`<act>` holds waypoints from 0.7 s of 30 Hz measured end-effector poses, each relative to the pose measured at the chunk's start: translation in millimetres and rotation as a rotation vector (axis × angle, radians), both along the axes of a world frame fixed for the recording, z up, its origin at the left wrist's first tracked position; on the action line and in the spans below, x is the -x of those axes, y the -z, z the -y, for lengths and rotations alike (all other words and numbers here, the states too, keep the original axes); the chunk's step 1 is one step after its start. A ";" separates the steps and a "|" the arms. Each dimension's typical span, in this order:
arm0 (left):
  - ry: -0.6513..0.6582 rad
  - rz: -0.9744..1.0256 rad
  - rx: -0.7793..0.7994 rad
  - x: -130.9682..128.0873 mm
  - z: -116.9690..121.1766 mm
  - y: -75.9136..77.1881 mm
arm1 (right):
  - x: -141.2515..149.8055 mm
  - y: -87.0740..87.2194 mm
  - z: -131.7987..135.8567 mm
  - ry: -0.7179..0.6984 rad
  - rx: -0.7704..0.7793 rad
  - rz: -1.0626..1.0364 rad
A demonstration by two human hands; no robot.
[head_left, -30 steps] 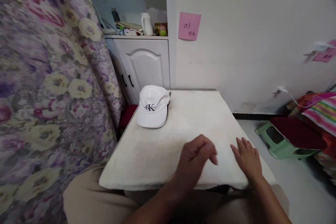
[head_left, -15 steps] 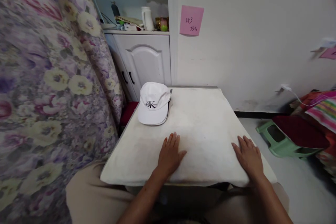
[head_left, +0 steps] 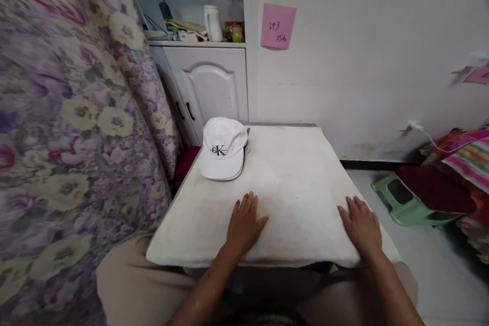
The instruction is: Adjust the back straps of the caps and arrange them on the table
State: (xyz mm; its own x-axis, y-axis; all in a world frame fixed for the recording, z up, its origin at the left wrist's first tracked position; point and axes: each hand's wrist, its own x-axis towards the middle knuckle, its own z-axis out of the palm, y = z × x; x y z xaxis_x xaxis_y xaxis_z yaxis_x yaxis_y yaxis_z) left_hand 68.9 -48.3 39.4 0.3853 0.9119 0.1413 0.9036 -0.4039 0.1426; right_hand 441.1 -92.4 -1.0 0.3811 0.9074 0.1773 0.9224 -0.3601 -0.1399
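A white baseball cap (head_left: 223,148) with black "CK" lettering lies at the far left of the cloth-covered table (head_left: 290,173), its brim towards me. My left hand (head_left: 244,221) rests flat on the cream cloth, nearer to me than the cap and apart from it, fingers stretched forward and thumb out to the right. Near the table's right edge, my right hand (head_left: 360,226) lies flat with the fingers spread. Neither hand holds anything.
A floral curtain (head_left: 84,137) hangs along the left. Behind the table stand a white cabinet (head_left: 214,86) and a wall with a pink note (head_left: 278,26). On the floor at right is a green stool (head_left: 416,201) with a dark red top, beside piled fabric (head_left: 469,163).
My left hand has shifted very slightly to the left on the cloth. The right hand and the cap stay where they were; the view has tilted a little.
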 end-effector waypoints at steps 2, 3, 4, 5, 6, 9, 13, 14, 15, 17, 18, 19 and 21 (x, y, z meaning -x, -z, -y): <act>-0.016 0.013 -0.005 5.0 1.0 1.3 | 1.5 -0.7 1.9 0.007 -0.001 0.001; -0.023 0.020 -0.005 8.0 1.3 2.1 | 2.2 -1.0 2.7 0.011 -0.002 -0.001; -0.030 0.028 -0.002 11.0 1.3 3.0 | 2.9 -1.3 3.4 0.013 -0.003 -0.004; -0.036 0.036 0.004 14.0 1.1 4.0 | 3.5 -1.5 4.0 0.016 -0.004 -0.010; -0.041 0.046 0.012 16.7 0.8 4.8 | 4.2 -1.8 4.4 0.018 -0.005 -0.018; -0.055 0.079 0.039 22.0 0.0 6.5 | 8.0 -2.6 5.5 0.027 -0.022 -0.064; -0.066 0.140 0.045 24.2 -0.1 8.3 | 27.0 -6.0 5.5 -0.012 -0.126 -0.215; -0.067 0.160 0.039 24.7 -0.3 9.3 | 35.6 -7.9 4.9 -0.058 -0.173 -0.279; -0.067 0.181 0.033 25.4 -0.8 10.5 | 45.6 -10.3 3.9 -0.114 -0.232 -0.352; -0.068 0.227 0.028 27.1 -2.5 13.1 | 69.0 -16.6 0.8 -0.201 -0.357 -0.504; -0.068 0.256 0.028 27.8 -3.6 14.1 | 81.3 -20.2 -1.0 -0.239 -0.409 -0.572; -0.069 0.292 0.028 28.1 -4.7 14.6 | 93.4 -23.9 -2.9 -0.281 -0.424 -0.643; -0.080 0.388 0.031 27.3 -6.4 14.0 | 114.6 -30.3 -6.1 -0.326 -0.413 -0.790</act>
